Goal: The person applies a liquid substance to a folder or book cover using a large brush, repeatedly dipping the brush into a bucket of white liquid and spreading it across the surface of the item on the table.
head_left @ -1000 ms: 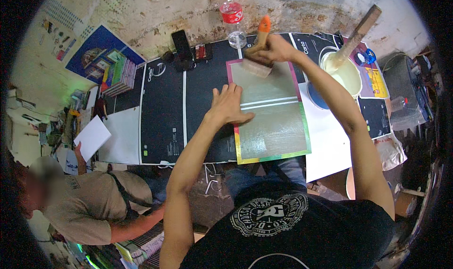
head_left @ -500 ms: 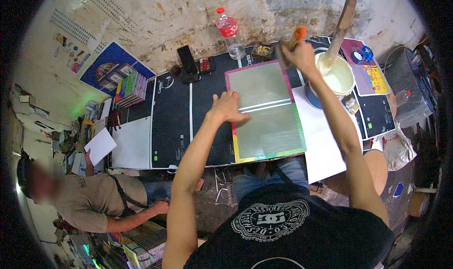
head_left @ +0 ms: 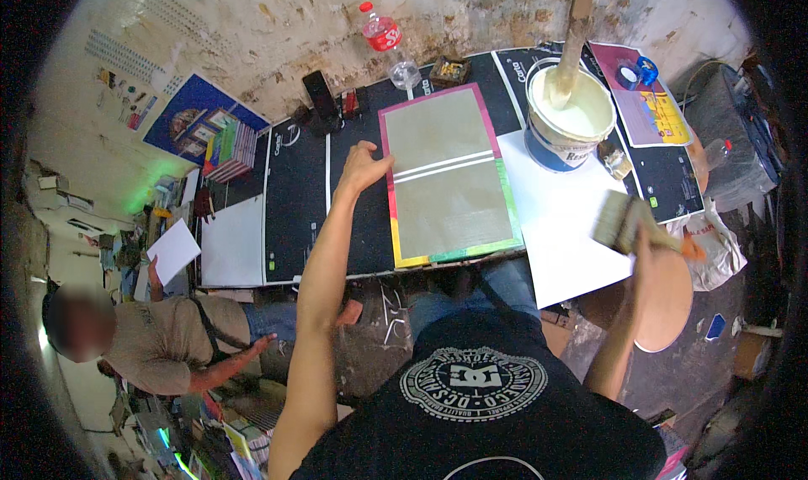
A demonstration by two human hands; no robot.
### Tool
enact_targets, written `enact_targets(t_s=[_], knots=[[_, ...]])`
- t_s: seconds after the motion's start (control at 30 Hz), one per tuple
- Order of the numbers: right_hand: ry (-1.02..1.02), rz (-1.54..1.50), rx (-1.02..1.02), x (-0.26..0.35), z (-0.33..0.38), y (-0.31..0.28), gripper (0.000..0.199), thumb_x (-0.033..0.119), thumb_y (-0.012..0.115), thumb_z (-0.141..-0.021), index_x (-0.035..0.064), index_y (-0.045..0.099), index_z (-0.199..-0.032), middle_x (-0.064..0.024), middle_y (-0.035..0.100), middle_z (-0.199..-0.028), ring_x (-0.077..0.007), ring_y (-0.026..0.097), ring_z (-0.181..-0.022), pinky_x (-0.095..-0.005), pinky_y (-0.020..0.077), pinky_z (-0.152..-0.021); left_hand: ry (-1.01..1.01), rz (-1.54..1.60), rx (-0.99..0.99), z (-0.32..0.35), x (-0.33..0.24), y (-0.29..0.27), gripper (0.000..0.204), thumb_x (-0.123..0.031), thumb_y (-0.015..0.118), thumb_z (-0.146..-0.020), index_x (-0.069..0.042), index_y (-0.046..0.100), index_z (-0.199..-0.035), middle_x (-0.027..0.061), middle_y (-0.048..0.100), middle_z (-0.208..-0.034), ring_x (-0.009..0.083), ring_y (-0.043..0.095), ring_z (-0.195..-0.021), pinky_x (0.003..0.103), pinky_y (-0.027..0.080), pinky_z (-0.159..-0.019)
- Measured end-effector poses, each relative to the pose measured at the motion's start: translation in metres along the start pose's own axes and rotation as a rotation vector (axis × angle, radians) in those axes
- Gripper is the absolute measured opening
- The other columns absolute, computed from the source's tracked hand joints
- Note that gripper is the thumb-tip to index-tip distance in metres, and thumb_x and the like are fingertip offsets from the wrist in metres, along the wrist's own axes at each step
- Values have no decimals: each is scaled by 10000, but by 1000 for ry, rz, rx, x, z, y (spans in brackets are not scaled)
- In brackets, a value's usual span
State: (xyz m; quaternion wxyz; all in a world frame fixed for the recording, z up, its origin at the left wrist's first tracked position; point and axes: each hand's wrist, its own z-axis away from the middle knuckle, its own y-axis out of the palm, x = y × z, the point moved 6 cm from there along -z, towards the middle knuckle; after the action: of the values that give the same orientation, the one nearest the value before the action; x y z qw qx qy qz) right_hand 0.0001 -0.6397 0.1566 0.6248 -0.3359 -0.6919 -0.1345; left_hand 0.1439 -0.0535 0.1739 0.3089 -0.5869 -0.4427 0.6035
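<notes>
At about four o'clock the right hand [head_left: 652,248] is closed round the handle of a wide brush [head_left: 624,221], held up in the air off the right edge of the worktop [head_left: 295,194], bristles pointing toward the white sheet [head_left: 560,219]. The brush is clear of every surface and well apart from the frame [head_left: 446,177].

Nearer the middle, at about eleven o'clock, the left hand [head_left: 364,167] lies flat and spread, fingers on the frame's left border, holding nothing but pressing it down. The frame is a flat screen with a grey-green mesh, pink, yellow and green taped edges and two pale stripes across its middle; it lies on the dark worktop, its right edge touching the white sheet.

Farther off, at one o'clock, stands a bucket [head_left: 564,118] of cream-coloured paste with a wooden stick [head_left: 574,34] upright in it. At twelve o'clock, by the wall, are a bottle [head_left: 389,46] and a phone [head_left: 318,94].

Judging by this, the frame is placed and steadied and the brush is in hand, but I cannot tell whether the bristles are loaded or whether the mesh has been coated; it looks evenly dull. Brushing seems not to be under way.

At eight o'clock another person [head_left: 168,345] sits low by the floor, holding a paper [head_left: 172,253].
</notes>
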Motion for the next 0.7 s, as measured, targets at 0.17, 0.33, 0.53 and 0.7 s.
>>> enact_targets(t_s=[0.17,0.33,0.53,0.7], knots=[[149,-145,-240,-29,39,-117,356,177,627,-929,-67,586,-1185,-99,619,-1151,-174,592,-1023,-327,468,-897,-340,246,261,14,35,29,365,-272,683,-776,34,685,-974,105,692,-815,186,691,-706,286,524,-603],[-28,-374,-118,45,32,-40,382,128,631,-925,-46,522,-1247,-141,578,-1218,-205,573,-1066,-322,459,-947,-458,578,263,10,28,22,271,-269,690,-759,-13,698,-846,73,664,-689,121,640,-554,238,466,-475],[-1123,-15,922,179,65,194,255,233,600,-862,147,707,-1077,-59,649,-1045,-248,588,-988,-383,393,-874,-388,250,310,8,12,26,247,-241,708,-720,-7,660,-783,33,602,-606,114,556,-457,243,399,-393],[-1334,528,1446,185,109,268,281,296,643,-817,174,701,-1064,-46,624,-1035,-220,553,-1044,-420,329,-885,-381,104,257,1,17,22,294,-281,726,-628,8,675,-623,115,669,-639,164,643,-550,294,512,-534]])
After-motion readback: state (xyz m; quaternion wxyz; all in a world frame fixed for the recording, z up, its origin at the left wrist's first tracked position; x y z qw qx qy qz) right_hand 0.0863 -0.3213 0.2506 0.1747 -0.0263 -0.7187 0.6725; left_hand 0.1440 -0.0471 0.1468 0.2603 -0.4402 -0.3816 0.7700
